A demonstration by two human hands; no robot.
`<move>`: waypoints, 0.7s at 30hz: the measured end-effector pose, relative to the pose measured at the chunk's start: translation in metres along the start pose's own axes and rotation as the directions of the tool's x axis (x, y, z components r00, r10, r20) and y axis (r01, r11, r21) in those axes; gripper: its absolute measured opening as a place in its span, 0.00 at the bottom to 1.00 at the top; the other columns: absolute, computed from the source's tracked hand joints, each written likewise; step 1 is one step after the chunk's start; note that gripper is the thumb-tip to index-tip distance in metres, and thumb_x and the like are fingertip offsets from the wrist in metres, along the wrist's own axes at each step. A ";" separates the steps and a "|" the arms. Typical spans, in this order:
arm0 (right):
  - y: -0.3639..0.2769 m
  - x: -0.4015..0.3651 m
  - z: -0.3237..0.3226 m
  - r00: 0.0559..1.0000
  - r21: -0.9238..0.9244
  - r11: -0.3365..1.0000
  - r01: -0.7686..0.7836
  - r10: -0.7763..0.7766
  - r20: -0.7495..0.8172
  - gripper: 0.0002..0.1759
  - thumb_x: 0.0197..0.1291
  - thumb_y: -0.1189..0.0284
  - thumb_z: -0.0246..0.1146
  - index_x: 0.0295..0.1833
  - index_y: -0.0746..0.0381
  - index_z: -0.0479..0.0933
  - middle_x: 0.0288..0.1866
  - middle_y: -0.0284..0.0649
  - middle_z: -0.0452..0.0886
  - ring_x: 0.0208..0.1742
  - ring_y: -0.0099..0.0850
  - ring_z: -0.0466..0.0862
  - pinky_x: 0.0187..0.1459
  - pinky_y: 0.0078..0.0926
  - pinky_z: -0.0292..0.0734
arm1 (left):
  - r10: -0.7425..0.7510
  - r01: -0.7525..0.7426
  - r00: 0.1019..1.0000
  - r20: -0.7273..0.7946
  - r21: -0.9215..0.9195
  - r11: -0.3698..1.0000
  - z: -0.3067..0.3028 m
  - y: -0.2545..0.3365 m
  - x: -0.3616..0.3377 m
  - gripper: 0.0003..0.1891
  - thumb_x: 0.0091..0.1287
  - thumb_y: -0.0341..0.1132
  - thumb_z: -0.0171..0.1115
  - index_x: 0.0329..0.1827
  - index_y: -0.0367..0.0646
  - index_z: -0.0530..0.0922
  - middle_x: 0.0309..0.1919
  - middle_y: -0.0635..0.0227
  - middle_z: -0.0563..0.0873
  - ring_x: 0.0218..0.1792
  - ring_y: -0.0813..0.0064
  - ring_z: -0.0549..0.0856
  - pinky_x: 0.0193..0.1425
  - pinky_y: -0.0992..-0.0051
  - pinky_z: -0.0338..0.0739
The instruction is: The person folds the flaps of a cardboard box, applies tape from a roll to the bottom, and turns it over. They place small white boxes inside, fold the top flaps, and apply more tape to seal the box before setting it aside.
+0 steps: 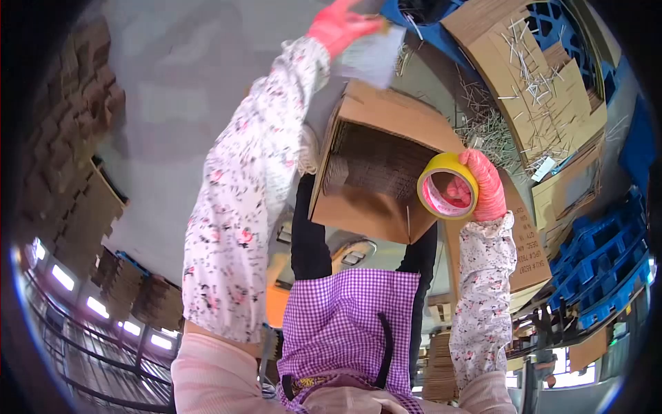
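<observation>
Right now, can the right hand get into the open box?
Probably, but not freely: the right hand looks close to the box, and its mouth seems unblocked, yet the tape roll fills the grip and would likely need setting down.

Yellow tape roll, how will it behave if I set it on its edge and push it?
The yellow tape roll would probably roll easily, being round. Its thick ring of tape should feel stiff rather than floppy. The wide open centre suggests it's fairly light for its size.

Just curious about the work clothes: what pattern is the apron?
The apron is purple-and-white check, best seen in the head view.
</observation>
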State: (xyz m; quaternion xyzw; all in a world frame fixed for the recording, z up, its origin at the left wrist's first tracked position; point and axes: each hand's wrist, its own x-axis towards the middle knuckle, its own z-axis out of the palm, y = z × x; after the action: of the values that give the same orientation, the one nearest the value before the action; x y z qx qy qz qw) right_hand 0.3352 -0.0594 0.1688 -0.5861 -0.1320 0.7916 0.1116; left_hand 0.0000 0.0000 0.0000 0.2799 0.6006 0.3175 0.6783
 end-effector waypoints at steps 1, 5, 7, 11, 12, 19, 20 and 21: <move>0.003 -0.001 0.007 1.000 -0.001 1.000 0.013 -0.013 -0.013 0.16 0.61 0.57 0.60 0.40 0.60 0.75 0.17 0.32 0.73 0.14 0.19 0.70 0.20 0.16 0.69 | 0.099 -0.102 0.995 -0.027 -0.170 0.980 0.007 -0.005 0.015 0.51 0.51 0.41 0.72 0.72 0.40 0.46 0.59 0.45 0.72 0.53 0.64 0.79 0.58 0.68 0.72; -0.012 0.012 -0.017 0.995 0.004 0.996 0.088 -0.087 -0.042 0.16 0.61 0.57 0.60 0.39 0.60 0.75 0.18 0.30 0.73 0.14 0.19 0.70 0.20 0.15 0.69 | 0.022 0.064 0.985 -0.173 0.475 0.878 0.062 0.016 0.068 0.56 0.43 0.44 0.76 0.71 0.35 0.48 0.60 0.44 0.71 0.54 0.61 0.79 0.59 0.69 0.71; -0.010 0.016 -0.020 0.998 0.062 0.997 0.055 -0.052 -0.047 0.16 0.61 0.58 0.60 0.38 0.60 0.76 0.19 0.30 0.75 0.14 0.17 0.70 0.20 0.14 0.68 | 0.168 -0.016 0.979 -0.115 0.781 0.624 0.055 0.007 0.055 0.59 0.40 0.47 0.77 0.71 0.35 0.46 0.61 0.43 0.69 0.54 0.60 0.79 0.59 0.70 0.72; -0.041 0.036 -0.025 0.999 -0.084 0.996 0.014 -0.011 0.033 0.15 0.60 0.58 0.61 0.38 0.60 0.75 0.20 0.28 0.75 0.14 0.16 0.70 0.18 0.11 0.66 | 0.085 0.136 0.976 -0.200 0.867 0.479 0.007 -0.016 0.024 0.44 0.51 0.53 0.68 0.68 0.43 0.58 0.62 0.52 0.71 0.61 0.60 0.73 0.65 0.66 0.66; -0.053 0.047 -0.030 0.994 -0.202 0.979 0.019 0.004 0.112 0.14 0.60 0.58 0.60 0.38 0.59 0.75 0.21 0.28 0.75 0.15 0.15 0.70 0.17 0.11 0.65 | 0.147 0.159 0.955 -0.259 0.862 0.482 -0.004 -0.026 0.009 0.42 0.51 0.52 0.69 0.66 0.42 0.63 0.60 0.51 0.72 0.59 0.59 0.75 0.63 0.67 0.67; -0.089 0.153 0.020 0.949 -0.676 0.737 -0.009 0.219 0.227 0.13 0.58 0.59 0.62 0.34 0.58 0.80 0.22 0.27 0.77 0.17 0.14 0.70 0.17 0.13 0.65 | -0.448 0.457 0.809 -0.381 -0.071 0.886 -0.010 -0.092 -0.107 0.27 0.62 0.47 0.63 0.61 0.43 0.71 0.54 0.64 0.79 0.52 0.72 0.79 0.56 0.75 0.72; -0.089 0.165 0.029 0.937 -0.718 0.696 -0.011 0.258 0.236 0.13 0.59 0.59 0.60 0.33 0.57 0.79 0.22 0.26 0.76 0.16 0.13 0.70 0.17 0.13 0.64 | -0.475 0.433 0.789 -0.389 -0.196 0.880 -0.003 -0.104 -0.115 0.26 0.62 0.46 0.63 0.60 0.43 0.72 0.54 0.65 0.79 0.52 0.73 0.79 0.56 0.76 0.72; -0.093 0.173 0.036 0.928 -0.763 0.646 -0.013 0.291 0.231 0.14 0.60 0.58 0.59 0.32 0.57 0.78 0.21 0.25 0.75 0.16 0.13 0.69 0.16 0.12 0.64 | -0.356 0.335 0.860 -0.365 -0.121 0.934 0.015 -0.108 -0.119 0.25 0.63 0.45 0.62 0.60 0.44 0.72 0.54 0.65 0.78 0.52 0.75 0.79 0.55 0.76 0.73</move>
State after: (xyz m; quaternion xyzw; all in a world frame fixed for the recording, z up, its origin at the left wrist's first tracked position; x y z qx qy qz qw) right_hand 0.2525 0.0822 0.0549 -0.4459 -0.4128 0.7596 -0.2318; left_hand 0.0160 -0.1612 -0.0046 0.0825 0.7527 0.2547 0.6015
